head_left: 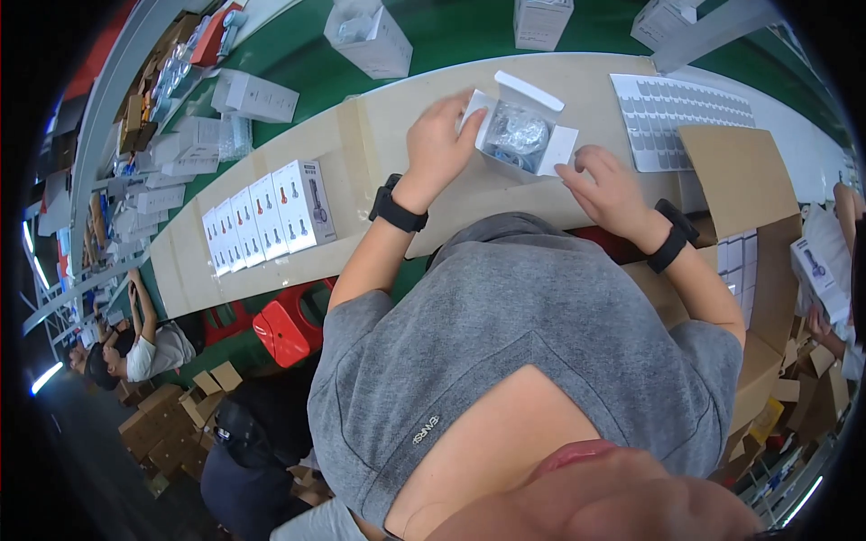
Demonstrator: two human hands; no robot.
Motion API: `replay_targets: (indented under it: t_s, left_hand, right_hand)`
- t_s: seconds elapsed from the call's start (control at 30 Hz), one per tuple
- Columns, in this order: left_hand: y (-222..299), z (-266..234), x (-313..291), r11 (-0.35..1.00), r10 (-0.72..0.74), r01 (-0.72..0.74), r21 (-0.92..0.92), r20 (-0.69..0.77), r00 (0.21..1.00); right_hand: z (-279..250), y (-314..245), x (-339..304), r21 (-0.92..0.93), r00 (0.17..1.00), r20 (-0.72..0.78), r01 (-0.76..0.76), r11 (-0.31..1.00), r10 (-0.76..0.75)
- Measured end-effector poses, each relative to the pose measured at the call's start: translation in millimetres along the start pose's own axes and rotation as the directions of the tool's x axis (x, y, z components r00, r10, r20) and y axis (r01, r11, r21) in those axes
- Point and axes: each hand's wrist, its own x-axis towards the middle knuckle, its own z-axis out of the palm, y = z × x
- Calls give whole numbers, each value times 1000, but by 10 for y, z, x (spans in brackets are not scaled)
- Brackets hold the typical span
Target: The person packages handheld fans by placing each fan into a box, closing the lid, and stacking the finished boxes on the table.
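A white carton [561, 149] lies open on the table in front of me, with its flaps spread outward. Inside it sits an item in clear bubble wrap [518, 131]; the wrapping hides what kind it is. My left hand [437, 149] is closed at the carton's left flap, thumb and fingers on either side of it. At the right flap's lower corner, my right hand [606, 185] has its thumb and curled index finger against the edge. Both wrists wear dark bands.
On the beige table [379, 234], a row of printed boxes [271, 216] stands at left. A sheet of grey stickers [654, 117] lies at right, beside a big open cardboard box [776, 270]. White cartons [370, 41] stand on the green surface beyond. Other people work nearby.
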Motion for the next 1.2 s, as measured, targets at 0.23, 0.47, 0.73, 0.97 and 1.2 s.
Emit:
replay_targets:
  t_s: [0.23, 0.47, 0.73, 0.97, 1.2]
  left_hand:
    - [345, -51, -38, 829, 554, -559, 16, 111, 825]
    - [352, -147, -29, 811, 539, -583, 57, 318, 780]
    - [305, -239, 109, 783, 610, -608, -130, 356, 708]
    - [353, -332, 67, 822, 445, -552, 140, 449, 775]
    - [526, -208, 81, 714, 513, -660, 232, 469, 719]
  right_hand:
    - [-246, -235, 231, -88, 982, -181, 28, 996, -44]
    - [-234, -114, 320, 102, 994, 91, -65, 993, 56]
    - [-161, -180, 551, -34, 996, 65, -53, 998, 55]
    - [-151, -145, 479, 43, 997, 36, 71, 997, -73]
    - [-125, -311, 365, 239, 993, -63, -80, 968, 98]
